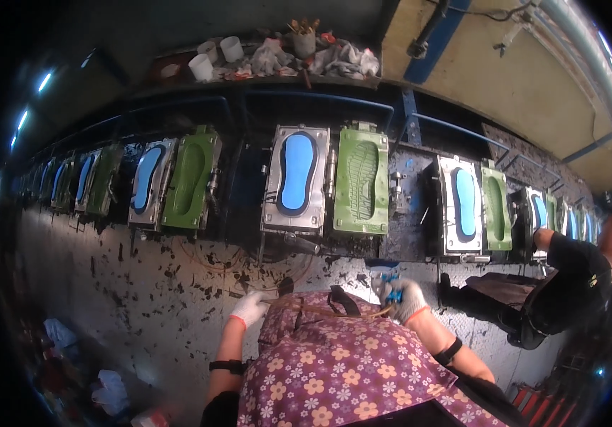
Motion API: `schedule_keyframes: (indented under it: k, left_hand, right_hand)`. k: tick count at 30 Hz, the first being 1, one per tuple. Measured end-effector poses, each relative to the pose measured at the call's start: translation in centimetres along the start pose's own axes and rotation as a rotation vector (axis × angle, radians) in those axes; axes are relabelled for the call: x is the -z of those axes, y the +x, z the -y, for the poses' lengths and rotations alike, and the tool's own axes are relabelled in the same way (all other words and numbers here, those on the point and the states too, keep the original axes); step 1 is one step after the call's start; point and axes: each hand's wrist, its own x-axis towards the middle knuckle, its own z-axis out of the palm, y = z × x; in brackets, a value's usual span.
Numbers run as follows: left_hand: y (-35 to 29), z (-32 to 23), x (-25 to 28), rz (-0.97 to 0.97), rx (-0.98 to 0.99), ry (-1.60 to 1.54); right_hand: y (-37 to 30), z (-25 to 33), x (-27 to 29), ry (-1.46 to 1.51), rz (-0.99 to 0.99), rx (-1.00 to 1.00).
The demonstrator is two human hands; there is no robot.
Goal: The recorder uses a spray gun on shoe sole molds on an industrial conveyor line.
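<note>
A small blue tool (392, 287) is held in the gloved right hand (410, 297), in front of the floral apron (341, 359) and just short of the counter (401, 244); the fingers are closed around it. The left hand (250, 307), also in a white glove, is placed near the other side of the apron, beside a thin tan hose (320, 310); whether the hose is pinched there cannot be told. Ahead, on the counter, a mould is laid open as a silvery half (322, 160) and a green half (361, 181).

Should the tool be lifted toward the mould, the hose could be snagged on a metal corner or handle, being strung loosely across the apron. The grip could be lost if the knit glove were to slip. Footing could be upset by the dark scraps (135, 260) scattered over the floor.

The tool is bright blue, compact and partly covered by the fingers, so its nozzle or tip cannot be made out. In the silvery half, a dark-edged, sole-shaped form (296, 173) is seen, its face a flat, lighter blue.
</note>
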Motion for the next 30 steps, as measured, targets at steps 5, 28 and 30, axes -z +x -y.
schedule_keyframes:
  k: [5, 28, 30]
  left_hand:
    - [-5.8, 0.3, 1.1, 0.168, -0.135, -0.11]
    - [2.2, 7.2, -10.2, 0.447, 0.398, 0.167]
    - [4.2, 6.3, -11.6, 0.405, 0.303, 0.23]
  right_hand:
    - [-6.6, -5.4, 6.6, 0.175, 0.002, -0.165]
    - [-13.1, -6.5, 21.1, 0.59, -0.074, 0.359]
    - [-13.0, -5.8, 22.1, 0.634, -0.058, 0.364]
